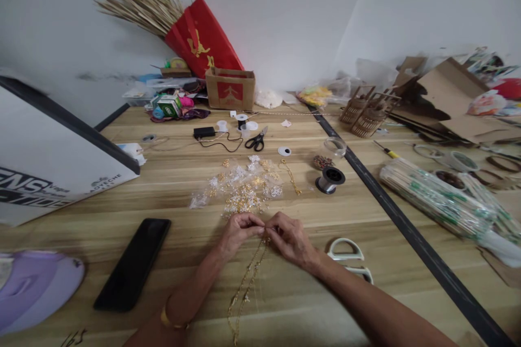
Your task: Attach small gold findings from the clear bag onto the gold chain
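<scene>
My left hand [243,232] and my right hand [290,235] meet at the middle of the table, fingertips pinched together. Between them they hold a gold chain necklace [255,267] with small charms; its long loop trails down over the wood toward me. The exact part pinched is too small to make out. Just beyond my fingers lies a heap of gold and silver beads and charms [244,198], with clear plastic bags [199,198] around it. A short gold chain [290,176] rests to the right of the heap.
Right of the beads stand a wire spool [330,179] and a jar [324,160]. Black scissors [255,142] lie farther back. White handles [345,249] sit beside my right forearm, a black phone [133,264] left of my left arm. Wrapped sticks [435,195] lie far right.
</scene>
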Demonstrator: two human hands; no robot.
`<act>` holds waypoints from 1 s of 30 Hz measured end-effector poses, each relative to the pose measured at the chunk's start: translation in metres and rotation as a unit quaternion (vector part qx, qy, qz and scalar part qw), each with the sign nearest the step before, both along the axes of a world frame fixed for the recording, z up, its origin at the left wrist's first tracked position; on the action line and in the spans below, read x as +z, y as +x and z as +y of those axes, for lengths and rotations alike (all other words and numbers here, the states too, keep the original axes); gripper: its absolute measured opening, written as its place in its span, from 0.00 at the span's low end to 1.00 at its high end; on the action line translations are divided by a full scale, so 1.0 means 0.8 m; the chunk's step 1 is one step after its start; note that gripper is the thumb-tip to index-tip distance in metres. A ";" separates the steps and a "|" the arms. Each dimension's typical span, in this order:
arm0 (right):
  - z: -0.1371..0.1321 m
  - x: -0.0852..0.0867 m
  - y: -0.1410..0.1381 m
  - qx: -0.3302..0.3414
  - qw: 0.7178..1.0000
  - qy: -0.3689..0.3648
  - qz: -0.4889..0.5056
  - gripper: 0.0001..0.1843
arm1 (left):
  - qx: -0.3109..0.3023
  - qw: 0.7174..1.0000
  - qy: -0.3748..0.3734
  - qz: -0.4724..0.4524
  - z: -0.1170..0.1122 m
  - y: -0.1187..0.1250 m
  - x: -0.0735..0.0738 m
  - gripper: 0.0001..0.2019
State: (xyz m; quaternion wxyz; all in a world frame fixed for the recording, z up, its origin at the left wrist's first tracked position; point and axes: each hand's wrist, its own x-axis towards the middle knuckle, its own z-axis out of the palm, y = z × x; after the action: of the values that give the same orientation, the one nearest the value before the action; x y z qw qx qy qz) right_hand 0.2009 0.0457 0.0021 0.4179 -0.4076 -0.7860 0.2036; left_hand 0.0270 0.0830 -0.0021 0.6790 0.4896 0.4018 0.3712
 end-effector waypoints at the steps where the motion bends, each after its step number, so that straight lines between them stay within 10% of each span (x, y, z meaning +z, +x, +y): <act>1: 0.000 0.000 0.000 0.002 1.000 -0.002 0.000 0.06 | 0.002 1.000 -0.003 -0.002 0.000 0.000 0.001 0.08; 30: 0.001 -0.004 -0.001 -0.016 1.000 -0.016 0.014 0.07 | -0.002 0.998 0.056 0.027 -0.001 0.002 0.003 0.08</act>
State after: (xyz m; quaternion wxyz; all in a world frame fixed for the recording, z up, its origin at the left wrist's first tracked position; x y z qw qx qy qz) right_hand 0.2004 0.0466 -0.0010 0.4259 -0.4240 -0.7698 0.2150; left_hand 0.0285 0.0825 0.0000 0.6401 0.5373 0.3980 0.3785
